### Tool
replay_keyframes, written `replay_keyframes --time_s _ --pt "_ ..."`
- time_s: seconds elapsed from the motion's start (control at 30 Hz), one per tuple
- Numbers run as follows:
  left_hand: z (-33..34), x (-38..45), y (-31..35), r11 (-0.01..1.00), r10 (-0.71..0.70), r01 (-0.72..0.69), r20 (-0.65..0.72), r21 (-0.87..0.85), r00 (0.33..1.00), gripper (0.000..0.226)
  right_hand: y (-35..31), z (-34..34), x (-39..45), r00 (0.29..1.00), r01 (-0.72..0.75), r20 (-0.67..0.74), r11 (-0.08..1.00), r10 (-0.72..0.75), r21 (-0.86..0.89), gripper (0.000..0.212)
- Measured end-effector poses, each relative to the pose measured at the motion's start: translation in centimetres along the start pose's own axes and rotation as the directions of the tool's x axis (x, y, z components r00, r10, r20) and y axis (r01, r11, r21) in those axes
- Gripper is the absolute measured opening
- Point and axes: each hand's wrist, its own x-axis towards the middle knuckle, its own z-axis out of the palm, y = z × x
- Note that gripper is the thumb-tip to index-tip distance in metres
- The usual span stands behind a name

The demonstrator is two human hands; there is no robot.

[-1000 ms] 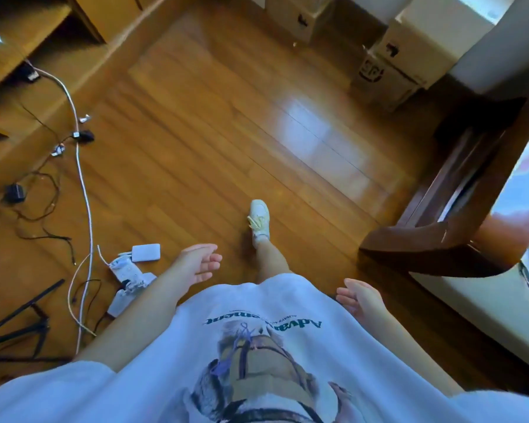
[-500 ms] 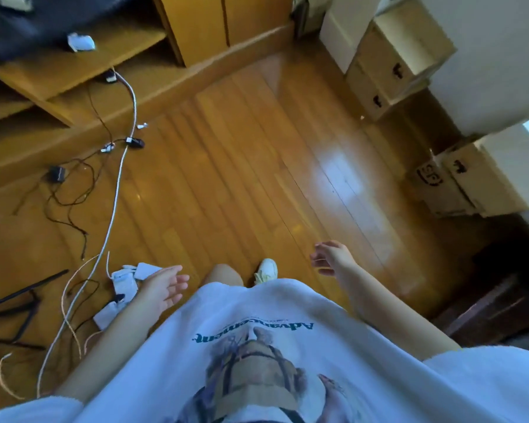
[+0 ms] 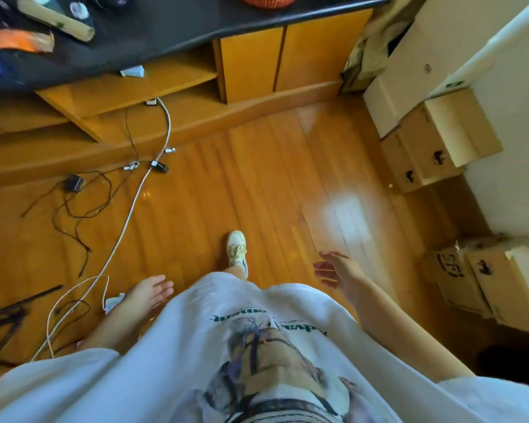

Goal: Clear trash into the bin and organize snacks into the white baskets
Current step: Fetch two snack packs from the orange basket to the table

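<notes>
Left hand (image 3: 148, 290) at lower left of frame, fingers relaxed, nearly straight, grip empty. Right hand (image 3: 336, 271) right of centre, fingers loosely spread, grip empty.

Black table (image 3: 180, 29) across top of frame. On it, upper left: cardboard tube (image 3: 55, 21), long axis running upper left to lower right; orange-blue wrapper (image 3: 16, 44), blurred, writing unreadable. Orange object (image 3: 268, 0) at top edge, mostly cut off.

White T-shirt (image 3: 257, 361): green print, unreadable. Cardboard boxes (image 3: 425, 154) at right. White cable (image 3: 129, 215) on wood floor (image 3: 257, 184).

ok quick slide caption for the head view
Person walks over wooden floor toward black-topped cabinet, left hand and right hand empty, cables alongside.
</notes>
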Motion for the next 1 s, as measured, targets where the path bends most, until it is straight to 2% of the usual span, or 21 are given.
replay_keyframes --time_s 0.17,0.33,0.47,0.6,0.77,1.0 --pt "5.3 0.3 10.1 0.997 0.049 -0.054 0.108 0.047 0.993 0.039 -4.6 0.2 1.3 0.996 -0.066 -0.045 0.983 0.075 0.172 0.008" --pt "11.4 0.4 17.7 0.958 0.117 -0.165 0.204 0.236 0.972 0.024 -7.3 0.1 3.3 0.978 -0.105 -0.145 0.953 0.152 0.285 0.009" --pt "15.8 0.8 22.1 0.923 0.117 -0.209 0.283 0.322 0.952 0.016 -9.6 -0.9 4.9 0.955 -0.162 -0.185 0.928 0.233 0.336 0.010" --pt "19.6 1.7 26.6 0.900 0.129 -0.233 0.286 0.368 0.949 0.016 -13.9 -2.5 7.8 0.929 -0.198 -0.245 0.932 0.277 0.303 0.011" --pt "23.6 2.5 32.9 0.940 0.112 -0.171 0.209 0.295 0.971 0.018 -22.8 -4.1 12.0 0.942 -0.184 -0.255 0.970 0.220 0.156 0.030" --pt "28.0 3.3 40.8 0.985 0.128 -0.140 0.116 0.101 0.985 0.033 -38.5 -3.6 18.4 0.986 -0.092 -0.129 0.991 0.104 0.099 0.014"
